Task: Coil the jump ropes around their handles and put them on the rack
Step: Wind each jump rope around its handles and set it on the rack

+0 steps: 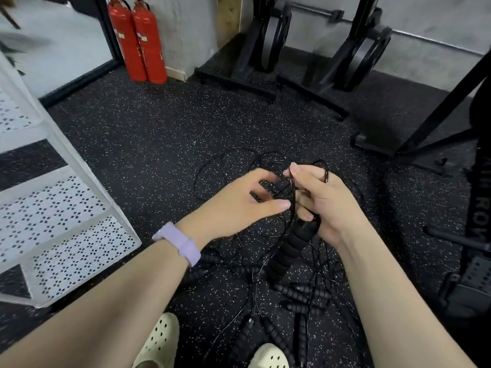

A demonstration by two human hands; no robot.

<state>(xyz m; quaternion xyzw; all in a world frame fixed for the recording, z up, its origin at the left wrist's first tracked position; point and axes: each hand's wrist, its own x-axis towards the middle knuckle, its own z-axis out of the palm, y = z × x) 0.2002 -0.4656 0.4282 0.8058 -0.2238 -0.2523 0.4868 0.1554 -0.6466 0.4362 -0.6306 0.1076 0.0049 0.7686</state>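
- One white rack (pixel 63 208), left.
- Two extinguishers (pixel 138 41) by the wall.
- Several handles (pixel 305 290) and tangled ropes (pixel 228 166) on the floor.
- Right hand (pixel 326 203) grips one handle (pixel 289 248) and cord; left hand (pixel 239 205) has fingers spread, touching cord.

White perforated rack (pixel 66 208) cut off at the left edge. Fire extinguishers (pixel 138 38): tops cropped by the upper edge. Right hand (pixel 326 205) hides the upper end of the ribbed handle (pixel 289 251); thin cords (pixel 233 166) barely discernible against the speckled floor (pixel 148 134).
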